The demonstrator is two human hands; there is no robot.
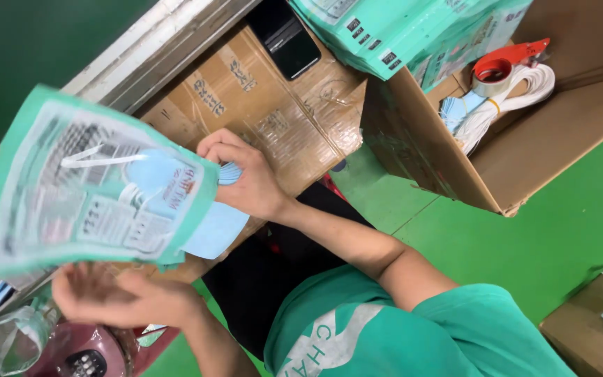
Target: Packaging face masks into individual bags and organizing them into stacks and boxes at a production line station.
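A teal and white printed pouch is held up at the left, blurred by motion. A stack of light blue face masks sticks out of its right side, with a white ear loop showing across the pouch. My right hand pinches the masks at the pouch's opening. Under the pouch's lower edge, my left hand holds it with curled fingers. My teal shirt and both forearms fill the bottom of the view.
A taped cardboard box lies behind the hands, with a black phone on it. An open carton at the right holds blue masks, a white cord bundle and a red tape dispenser. Teal packages are stacked above. The floor is green.
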